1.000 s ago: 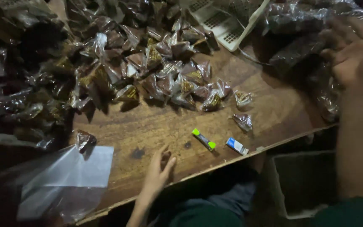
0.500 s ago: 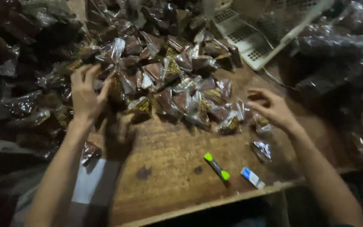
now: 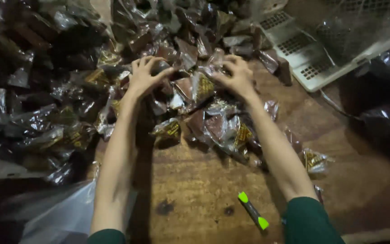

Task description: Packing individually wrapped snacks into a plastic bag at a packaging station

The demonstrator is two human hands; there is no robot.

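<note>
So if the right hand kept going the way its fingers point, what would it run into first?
Probably more of the heap: the right hand already rests on the wrapped packets, fingers aimed up-left into them, though depth is hard to judge.

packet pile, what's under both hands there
Small clear-wrapped brown packets lie under the left hand and right hand; the wooden table beneath them is covered.

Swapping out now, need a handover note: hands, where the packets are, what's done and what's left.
Left hand: fingers spread, gripping into the heap of small clear packets.
Right hand: also on the heap, fingers curled around packets.
Heap covers the far and left part of the wooden table; a few loose packets lie to the right.
Green marker at the near edge; clear plastic bag near left.
Done: cannot tell. Left: most packets unsorted in the heap.
</note>
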